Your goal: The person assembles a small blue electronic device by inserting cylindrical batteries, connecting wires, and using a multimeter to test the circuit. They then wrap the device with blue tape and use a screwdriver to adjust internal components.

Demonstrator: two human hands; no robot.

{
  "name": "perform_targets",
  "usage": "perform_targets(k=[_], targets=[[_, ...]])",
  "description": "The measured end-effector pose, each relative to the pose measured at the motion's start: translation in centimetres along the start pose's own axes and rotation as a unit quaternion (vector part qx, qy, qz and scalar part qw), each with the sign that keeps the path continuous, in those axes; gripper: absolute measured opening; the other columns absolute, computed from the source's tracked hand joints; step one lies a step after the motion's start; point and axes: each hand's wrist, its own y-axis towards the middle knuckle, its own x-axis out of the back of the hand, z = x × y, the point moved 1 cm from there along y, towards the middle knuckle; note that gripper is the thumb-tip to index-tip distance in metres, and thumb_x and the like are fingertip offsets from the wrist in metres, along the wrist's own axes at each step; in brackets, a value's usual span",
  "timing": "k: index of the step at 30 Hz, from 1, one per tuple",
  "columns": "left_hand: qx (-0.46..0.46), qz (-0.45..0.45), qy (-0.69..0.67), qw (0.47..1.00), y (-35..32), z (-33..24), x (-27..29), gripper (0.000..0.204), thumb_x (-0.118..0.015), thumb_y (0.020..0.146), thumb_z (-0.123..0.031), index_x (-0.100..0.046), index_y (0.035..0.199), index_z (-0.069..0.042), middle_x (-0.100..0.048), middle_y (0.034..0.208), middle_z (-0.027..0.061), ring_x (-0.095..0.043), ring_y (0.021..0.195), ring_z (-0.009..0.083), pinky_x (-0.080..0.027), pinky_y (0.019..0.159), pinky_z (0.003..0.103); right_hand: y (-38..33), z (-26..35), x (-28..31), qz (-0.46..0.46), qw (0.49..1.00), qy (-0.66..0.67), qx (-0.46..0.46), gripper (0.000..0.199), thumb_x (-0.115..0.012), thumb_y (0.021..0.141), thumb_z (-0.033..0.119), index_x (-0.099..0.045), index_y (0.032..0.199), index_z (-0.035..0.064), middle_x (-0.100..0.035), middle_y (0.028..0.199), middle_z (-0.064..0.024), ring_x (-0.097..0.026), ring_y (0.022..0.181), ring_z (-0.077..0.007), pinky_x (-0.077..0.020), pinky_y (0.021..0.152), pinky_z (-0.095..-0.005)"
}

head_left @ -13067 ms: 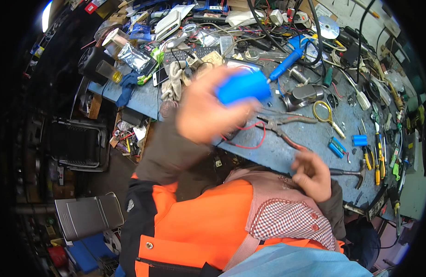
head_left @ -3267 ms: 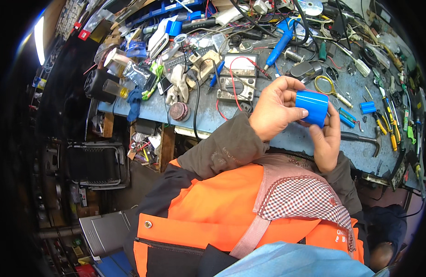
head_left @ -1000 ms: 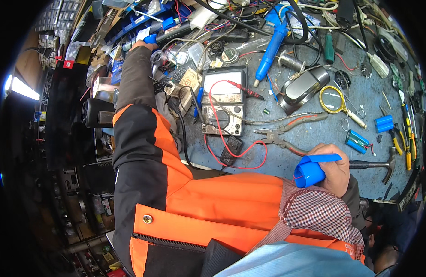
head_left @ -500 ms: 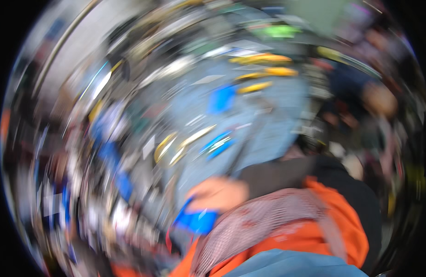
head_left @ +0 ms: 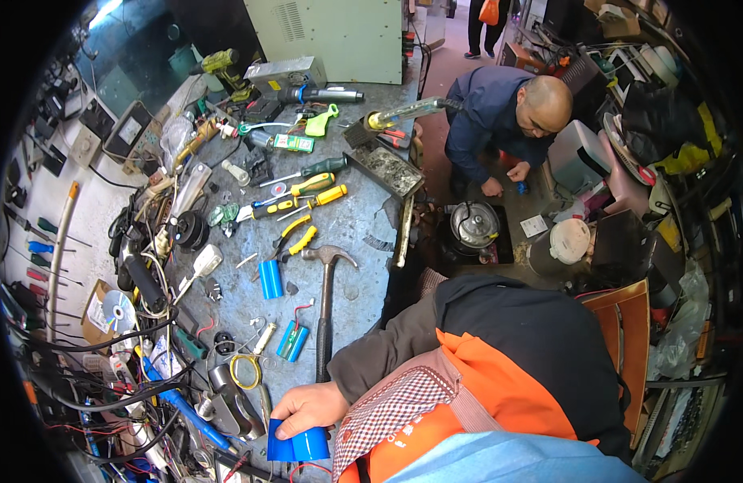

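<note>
View swung R | L hand gone | R hand [head_left: 313, 409] palm-dn, fingers [head_left: 285, 429] clamped on blue wrap [head_left: 311, 446]

Around the right hand [head_left: 311, 408] the light is bright and fairly even, and the blue sheet [head_left: 284, 443] in its grip carries a soft sheen. Far ahead and left of the grip, 1 lit lamp [head_left: 105, 12] glows white at the rim; ahead and right, the floor [head_left: 448, 44] is pale and bright, and the metal lid [head_left: 473, 227] throws back glare. Shadow pools right of the grip, beyond the edge of the bench [head_left: 359, 302], deepening to near black farther out. The hand looks crisp, while straight edges bow outward and black swallows the corners
</note>
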Motion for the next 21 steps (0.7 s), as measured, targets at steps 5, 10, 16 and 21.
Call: perform_targets(k=[5,10,16,21], targets=[[0.057,0.062,-0.124,0.989,-5.5,-1.6,-3.2,0.083,-0.074,0.08,-0.045,-0.051,0.146,-0.001,-0.065,0.13,0.0258,-0.07,0.113,0.0382,-0.061,0.091,0.045,-0.3,0.1,-0.5,-0.013,1.0,-0.011,0.0,0.029,-0.065,0.103,0.031,-0.073,0.112,0.004,-0.073,0.082,-0.0044,-0.069,0.064,-0.0129,-0.0549,0.052,-0.0321],[0.128,0.1,-0.218,0.963,-11.8,-2.2,-3.7,0.082,-0.072,0.081,-0.043,-0.049,0.148,-0.002,-0.064,0.129,0.0258,-0.071,0.111,0.0382,-0.062,0.088,0.045,0.1,-1.0,-0.7,-0.037,0.996,-0.032,0.07,0.025,-0.066,0.105,0.027,-0.07,0.103,0.0017,-0.066,0.08,0.0026,-0.061,0.069,-0.0059,-0.0511,0.06,-0.0294],[0.22,0.174,-0.263,0.923,-16.0,-0.7,-3.7,0.08,-0.069,0.083,-0.04,-0.046,0.149,-0.002,-0.063,0.128,0.026,-0.071,0.108,0.0382,-0.064,0.083,0.046,-5.5,2.1,-1.8,0.006,0.995,0.096,0.023,0.022,-0.068,0.104,0.023,-0.073,0.109,0.0026,-0.071,0.086,0.0002,-0.066,0.075,-0.0068,-0.0551,0.064,-0.0272],[0.213,0.213,-0.255,0.919,-19.3,-1.8,-5.6,0.076,-0.061,0.096,-0.053,-0.047,0.149,-0.001,-0.066,0.122,0.0177,-0.073,0.097,0.0281,-0.064,0.073,0.038,-6.0,-1.1,-1.5,-0.002,0.991,-0.096,0.093,0.023,-0.075,0.099,0.025,-0.075,0.104,0.0024,-0.066,0.078,-0.0036,-0.06,0.075,-0.0083,-0.0539,0.074,-0.0313]])
